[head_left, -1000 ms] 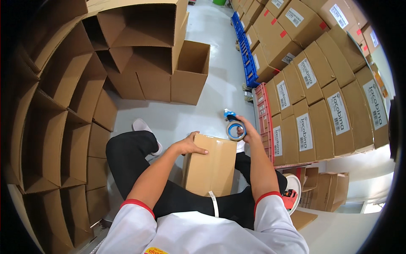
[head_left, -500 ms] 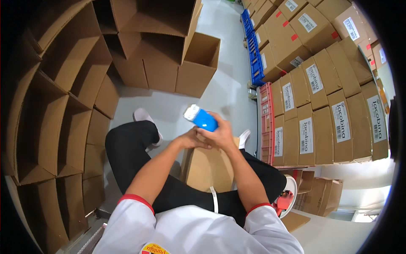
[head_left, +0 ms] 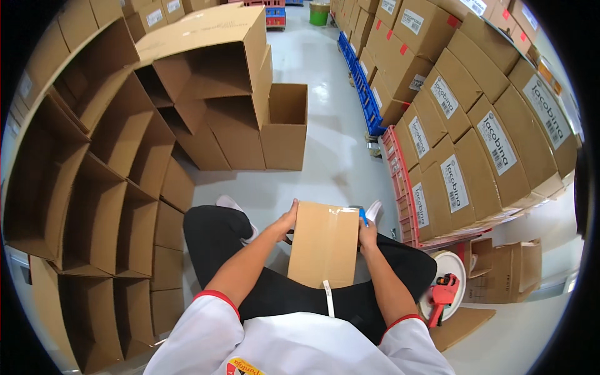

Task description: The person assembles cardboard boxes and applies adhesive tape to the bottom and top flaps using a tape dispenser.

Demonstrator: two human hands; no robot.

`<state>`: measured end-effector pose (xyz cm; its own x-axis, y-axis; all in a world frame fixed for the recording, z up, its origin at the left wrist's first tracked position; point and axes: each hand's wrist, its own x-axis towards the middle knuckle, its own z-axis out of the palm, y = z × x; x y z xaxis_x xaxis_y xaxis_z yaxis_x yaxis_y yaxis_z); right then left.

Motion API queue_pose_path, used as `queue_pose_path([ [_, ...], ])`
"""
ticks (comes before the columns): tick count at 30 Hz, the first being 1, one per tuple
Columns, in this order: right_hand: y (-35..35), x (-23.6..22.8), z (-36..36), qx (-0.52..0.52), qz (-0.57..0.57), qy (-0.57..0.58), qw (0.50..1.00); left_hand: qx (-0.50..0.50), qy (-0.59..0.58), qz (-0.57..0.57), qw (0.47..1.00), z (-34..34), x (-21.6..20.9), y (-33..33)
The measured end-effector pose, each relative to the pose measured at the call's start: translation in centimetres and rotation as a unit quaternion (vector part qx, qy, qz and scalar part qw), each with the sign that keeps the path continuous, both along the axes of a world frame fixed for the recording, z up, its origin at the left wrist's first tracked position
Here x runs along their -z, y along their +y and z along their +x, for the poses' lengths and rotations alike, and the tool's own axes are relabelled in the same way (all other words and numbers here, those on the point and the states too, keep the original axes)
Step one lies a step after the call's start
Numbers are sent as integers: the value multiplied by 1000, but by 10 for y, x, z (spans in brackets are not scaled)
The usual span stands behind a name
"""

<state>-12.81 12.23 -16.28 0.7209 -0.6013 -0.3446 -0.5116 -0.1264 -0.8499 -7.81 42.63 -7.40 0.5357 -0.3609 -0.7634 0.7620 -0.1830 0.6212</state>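
Observation:
A closed cardboard box point(head_left: 320, 247) stands upright between my thighs, with shiny clear tape along its top edge. My left hand point(head_left: 289, 220) grips the upper left side of the box, its thumb at the top corner. My right hand point(head_left: 367, 236) is closed at the upper right side, against the box. In it is a blue tool that looks like a tape dispenser point(head_left: 363, 217), mostly hidden by my fingers and the box.
Open empty cardboard boxes point(head_left: 284, 144) are stacked ahead and on the left. Labelled cartons point(head_left: 456, 181) fill the right side on a red pallet point(head_left: 403, 194), with a blue pallet point(head_left: 362, 81) beyond. A red hand tool point(head_left: 442, 299) lies on a white round stool point(head_left: 461, 272).
My hands have parted from above the box to its two sides. The blue dispenser has moved right and down, and the box now stands more upright. My view has tilted up.

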Motion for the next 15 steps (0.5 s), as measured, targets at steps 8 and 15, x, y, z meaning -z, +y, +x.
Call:
queue_pose_path([
  [8,-21,-89,-1,154,225,-265,925,-80,-224,-243,941,13,-63,9],
  [15,-9,-80,-11,64,262,-211,939,-109,-255,-218,936,-12,-81,17],
])
